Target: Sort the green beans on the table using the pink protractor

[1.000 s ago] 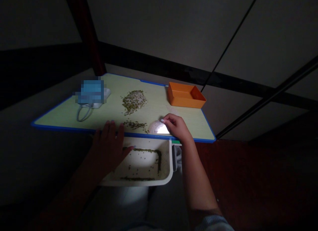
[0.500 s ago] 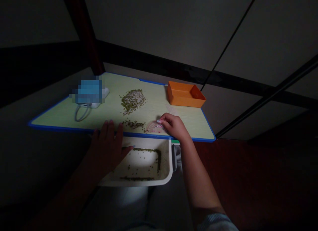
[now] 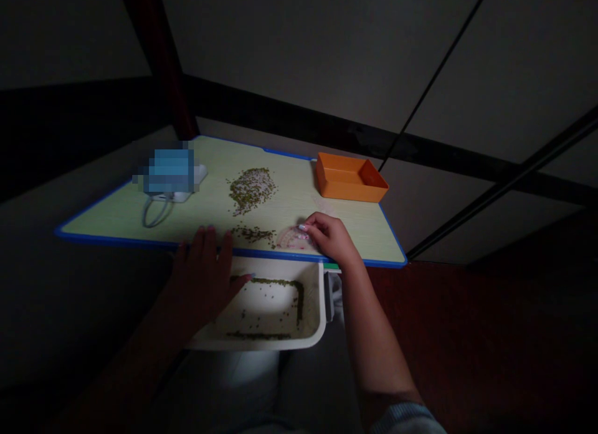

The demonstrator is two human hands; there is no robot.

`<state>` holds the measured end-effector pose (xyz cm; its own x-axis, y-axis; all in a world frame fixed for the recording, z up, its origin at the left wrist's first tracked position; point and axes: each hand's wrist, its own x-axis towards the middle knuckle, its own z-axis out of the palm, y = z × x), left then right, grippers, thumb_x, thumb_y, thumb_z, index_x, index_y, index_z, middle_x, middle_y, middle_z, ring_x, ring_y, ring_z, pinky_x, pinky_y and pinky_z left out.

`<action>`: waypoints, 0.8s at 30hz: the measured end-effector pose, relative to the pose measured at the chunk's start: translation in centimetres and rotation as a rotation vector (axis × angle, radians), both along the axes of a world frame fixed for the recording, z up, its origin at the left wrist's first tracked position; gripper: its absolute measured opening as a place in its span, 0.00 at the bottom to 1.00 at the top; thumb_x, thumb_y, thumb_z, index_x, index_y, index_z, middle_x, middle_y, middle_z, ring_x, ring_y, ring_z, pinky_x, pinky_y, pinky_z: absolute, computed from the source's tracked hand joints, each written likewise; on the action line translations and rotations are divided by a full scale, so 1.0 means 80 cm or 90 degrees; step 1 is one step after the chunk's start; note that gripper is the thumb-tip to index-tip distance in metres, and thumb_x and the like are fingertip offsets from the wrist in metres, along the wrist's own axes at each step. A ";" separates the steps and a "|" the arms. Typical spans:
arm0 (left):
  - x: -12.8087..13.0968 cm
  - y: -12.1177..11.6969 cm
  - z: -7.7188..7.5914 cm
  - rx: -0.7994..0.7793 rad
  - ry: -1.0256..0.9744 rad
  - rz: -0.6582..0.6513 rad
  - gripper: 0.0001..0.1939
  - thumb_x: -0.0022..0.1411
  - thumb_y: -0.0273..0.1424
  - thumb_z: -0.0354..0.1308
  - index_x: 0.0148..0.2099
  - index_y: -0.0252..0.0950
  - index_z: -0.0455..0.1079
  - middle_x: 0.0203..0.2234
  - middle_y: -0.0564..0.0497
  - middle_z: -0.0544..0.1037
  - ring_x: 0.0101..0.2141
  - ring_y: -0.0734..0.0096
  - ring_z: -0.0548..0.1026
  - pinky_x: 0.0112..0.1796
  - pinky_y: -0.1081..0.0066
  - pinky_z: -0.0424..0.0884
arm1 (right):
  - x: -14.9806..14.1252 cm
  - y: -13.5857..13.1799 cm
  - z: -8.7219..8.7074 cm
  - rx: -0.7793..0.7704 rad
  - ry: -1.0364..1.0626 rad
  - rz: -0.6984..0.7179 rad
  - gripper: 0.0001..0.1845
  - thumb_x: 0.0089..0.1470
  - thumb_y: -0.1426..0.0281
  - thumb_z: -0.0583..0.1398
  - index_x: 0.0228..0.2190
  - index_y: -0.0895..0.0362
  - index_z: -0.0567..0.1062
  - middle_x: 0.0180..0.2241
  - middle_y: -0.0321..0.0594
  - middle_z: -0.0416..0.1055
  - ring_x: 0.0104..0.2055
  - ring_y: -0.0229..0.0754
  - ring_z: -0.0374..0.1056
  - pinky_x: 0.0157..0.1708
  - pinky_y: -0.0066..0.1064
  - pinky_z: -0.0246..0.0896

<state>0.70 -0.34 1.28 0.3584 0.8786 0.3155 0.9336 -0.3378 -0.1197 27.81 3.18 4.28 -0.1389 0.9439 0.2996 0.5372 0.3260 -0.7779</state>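
My right hand [image 3: 331, 238] pinches a clear half-round protractor [image 3: 288, 237] with pinkish markings by its upper edge, near the front of the folding table [image 3: 299, 191]. To its left, small dark green beans [image 3: 255, 233] lie scattered along the table. Farther back is a larger pile of green beans and whitish grains [image 3: 251, 190]. My left hand [image 3: 205, 278] is open, its fingers spread over the table's front edge and its thumb stretched above a white basin [image 3: 317, 334]. Green beans line the basin's inner edges, with several loose ones on its floor.
An orange open box [image 3: 350, 188] stands at the table's back right. At the left is a blurred-out blue and white device [image 3: 170, 175] with a grey loop [image 3: 152, 219]. Pale panels rise behind the table, and a dark red floor [image 3: 448, 334] lies at right.
The bright glare on the protractor has gone, and its pink markings now show. My right hand has shifted only slightly; my left hand stays put.
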 end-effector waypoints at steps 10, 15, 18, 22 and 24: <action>-0.002 0.000 -0.003 0.007 -0.001 -0.004 0.41 0.59 0.46 0.50 0.66 0.23 0.51 0.64 0.18 0.56 0.65 0.31 0.56 0.60 0.39 0.56 | 0.003 0.000 -0.004 0.044 -0.026 -0.051 0.12 0.59 0.61 0.57 0.28 0.56 0.71 0.22 0.32 0.67 0.25 0.36 0.61 0.27 0.26 0.53; -0.004 0.000 -0.005 0.013 0.004 -0.005 0.41 0.59 0.47 0.50 0.66 0.23 0.51 0.64 0.19 0.57 0.65 0.31 0.56 0.60 0.39 0.57 | 0.001 -0.002 -0.002 0.047 0.037 -0.033 0.11 0.57 0.61 0.58 0.28 0.55 0.71 0.21 0.32 0.67 0.24 0.36 0.62 0.26 0.26 0.53; -0.004 0.001 -0.004 0.017 0.004 -0.007 0.41 0.59 0.47 0.50 0.65 0.22 0.52 0.63 0.18 0.57 0.65 0.31 0.56 0.59 0.39 0.57 | 0.000 -0.002 -0.002 -0.001 0.080 0.009 0.12 0.56 0.60 0.60 0.28 0.55 0.71 0.20 0.31 0.67 0.22 0.36 0.62 0.24 0.26 0.54; -0.002 0.001 -0.004 0.022 0.004 -0.011 0.42 0.59 0.46 0.51 0.66 0.22 0.52 0.63 0.18 0.57 0.65 0.30 0.57 0.59 0.39 0.58 | -0.001 -0.006 0.000 -0.007 0.078 -0.002 0.12 0.56 0.59 0.60 0.28 0.55 0.71 0.19 0.31 0.67 0.21 0.36 0.63 0.23 0.26 0.55; -0.002 0.001 -0.005 0.026 0.004 -0.012 0.42 0.58 0.46 0.52 0.66 0.22 0.52 0.63 0.18 0.58 0.64 0.30 0.57 0.59 0.39 0.58 | -0.005 -0.012 0.000 0.011 0.061 -0.020 0.12 0.57 0.59 0.60 0.28 0.55 0.71 0.21 0.33 0.68 0.22 0.36 0.63 0.24 0.26 0.56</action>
